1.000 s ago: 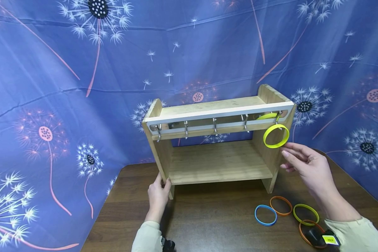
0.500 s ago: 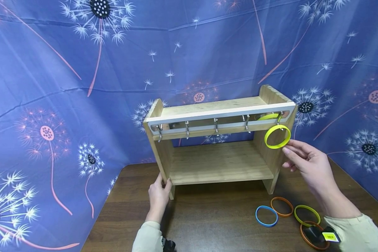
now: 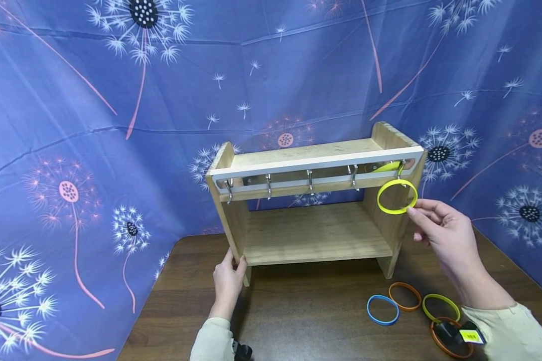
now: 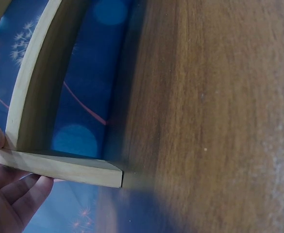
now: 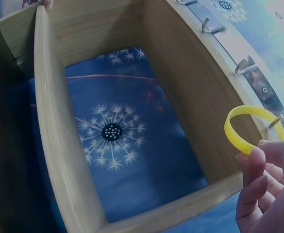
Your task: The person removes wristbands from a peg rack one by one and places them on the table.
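My right hand (image 3: pixel 447 233) pinches a yellow silicone wristband (image 3: pixel 394 213) at its lower right, between thumb and fingertips. The band (image 5: pixel 236 138) is at the rightmost metal hook (image 3: pixel 400 170) of the rack, and the hook's tip shows within the loop. Whether the band's weight rests on the hook, I cannot tell. My left hand (image 3: pixel 227 281) grips the lower left side of the wooden shelf (image 3: pixel 316 235). In the left wrist view, the thumb of that hand (image 4: pixel 8 199) lies at the front corner and the fingers are around the outer side of the panel.
Several other hooks, such as the middle hook (image 3: pixel 310 183), carry no band. On the brown table (image 3: pixel 307 311) lie a blue band (image 3: pixel 369 313), an orange band (image 3: pixel 404 307), a yellow-green band (image 3: pixel 453 306) and another orange band (image 3: pixel 440 346), partly behind the right wrist camera (image 3: pixel 449 332). A patterned blue cloth (image 3: pixel 162 100) hangs behind.
The yellow wristband has tipped slightly at the hook, and the right thumb has come up onto its lower edge. My left hand and the shelf stay put.
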Demonstrator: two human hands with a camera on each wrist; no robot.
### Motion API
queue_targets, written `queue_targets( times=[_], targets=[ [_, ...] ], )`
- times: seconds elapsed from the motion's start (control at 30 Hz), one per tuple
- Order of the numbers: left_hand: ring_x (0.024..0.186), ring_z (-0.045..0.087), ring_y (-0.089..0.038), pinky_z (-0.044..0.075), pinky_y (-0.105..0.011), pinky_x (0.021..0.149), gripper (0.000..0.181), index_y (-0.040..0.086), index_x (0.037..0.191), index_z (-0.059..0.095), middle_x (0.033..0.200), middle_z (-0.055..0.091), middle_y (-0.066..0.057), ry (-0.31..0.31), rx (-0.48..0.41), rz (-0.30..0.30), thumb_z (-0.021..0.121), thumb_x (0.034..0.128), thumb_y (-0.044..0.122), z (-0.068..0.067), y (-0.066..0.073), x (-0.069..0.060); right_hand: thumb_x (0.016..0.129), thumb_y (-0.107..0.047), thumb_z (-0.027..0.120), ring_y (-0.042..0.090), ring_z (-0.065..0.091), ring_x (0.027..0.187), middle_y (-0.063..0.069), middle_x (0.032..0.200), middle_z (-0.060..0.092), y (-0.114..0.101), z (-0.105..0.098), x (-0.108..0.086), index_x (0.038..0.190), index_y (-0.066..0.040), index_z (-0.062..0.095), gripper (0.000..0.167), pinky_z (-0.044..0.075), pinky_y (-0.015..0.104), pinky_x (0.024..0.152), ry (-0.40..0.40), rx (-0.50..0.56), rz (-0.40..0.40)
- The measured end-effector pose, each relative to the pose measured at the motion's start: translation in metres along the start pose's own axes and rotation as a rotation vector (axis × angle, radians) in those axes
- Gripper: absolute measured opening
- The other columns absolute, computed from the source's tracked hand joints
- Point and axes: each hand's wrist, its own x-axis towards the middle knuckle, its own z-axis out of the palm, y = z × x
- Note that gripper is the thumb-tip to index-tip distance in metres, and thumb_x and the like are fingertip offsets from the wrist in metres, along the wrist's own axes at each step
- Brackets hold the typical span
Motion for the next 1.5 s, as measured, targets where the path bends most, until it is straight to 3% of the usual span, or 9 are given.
queue_targets(
  times=[0.83,1.07,1.5],
  targets=[
    [0.053,0.059,-0.024,0.045,-0.045,0.052,0.009,0.013,0.088,0.062,0.062,0.066,0.001,-0.006,0.006,0.001,0.069,0.0827,0.016,-0.002,0.002,-0.001,0.089,-0.001,0.067,0.01,0.056,0.048,0.0,0.078,0.072,-0.008,0.003,-0.006,0.107,0.004,0.065,0.019,0.042,0.02,0.045,0.074,0.038,-0.061],
    [0.055,0.061,-0.025,0.045,-0.045,0.054,0.01,0.012,0.09,0.063,0.064,0.067,0.001,-0.005,0.012,-0.004,0.069,0.0827,0.015,-0.001,0.001,-0.001,0.089,0.0,0.067,0.01,0.055,0.048,-0.001,0.081,0.073,-0.01,0.002,-0.009,0.108,0.0,0.067,0.019,0.042,0.02,0.046,0.078,0.037,-0.053],
    [0.054,0.059,-0.025,0.045,-0.047,0.055,0.008,0.013,0.086,0.061,0.061,0.065,0.002,0.002,0.008,0.006,0.068,0.0828,0.015,-0.001,0.001,-0.001,0.09,-0.004,0.066,0.01,0.056,0.049,-0.003,0.08,0.073,-0.009,-0.005,-0.019,0.108,0.002,0.065,0.019,0.045,0.019,0.048,0.065,-0.042,-0.025]
  ],
)
